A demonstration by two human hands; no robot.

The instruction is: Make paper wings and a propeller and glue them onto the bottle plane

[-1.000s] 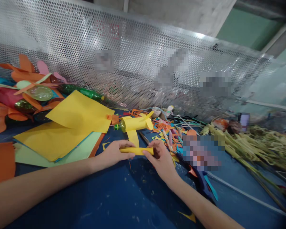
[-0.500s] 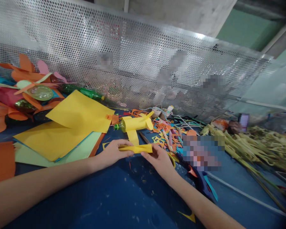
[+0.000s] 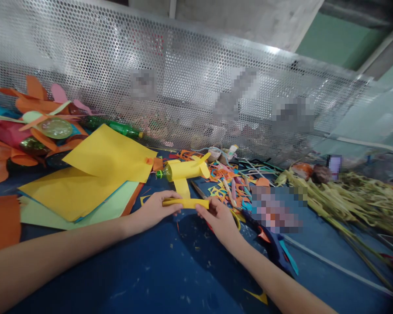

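Note:
Between my two hands is a folded strip of yellow paper point(image 3: 191, 203), held level above the blue table. My left hand point(image 3: 162, 205) pinches its left end, the fingers closed over it. At the right end, the thumb and fingers of my right hand point(image 3: 218, 214) press on the strip. Just beyond it lies a green plastic bottle point(image 3: 163, 174) wrapped in yellow paper, with paper fins at its right end and a yellow paper wing point(image 3: 182, 187) pointing toward me. Scissors, partly hidden by my right hand, lie behind it; their dark blade point(image 3: 199, 189) shows.
Yellow sheets point(image 3: 111, 152) lie over pale green paper at left. Paper-covered bottles point(image 3: 36, 126) are heaped behind them. Colourful paper scraps point(image 3: 227, 174) litter the middle back. Dried husks point(image 3: 350, 192) spread at right. A perforated metal screen point(image 3: 190, 83) stands behind the blue table point(image 3: 144, 270).
The yellow strip looks pressed flatter and narrower between my fingers. My right thumb and fingers have shifted slightly on its right end; my left hand has hardly moved.

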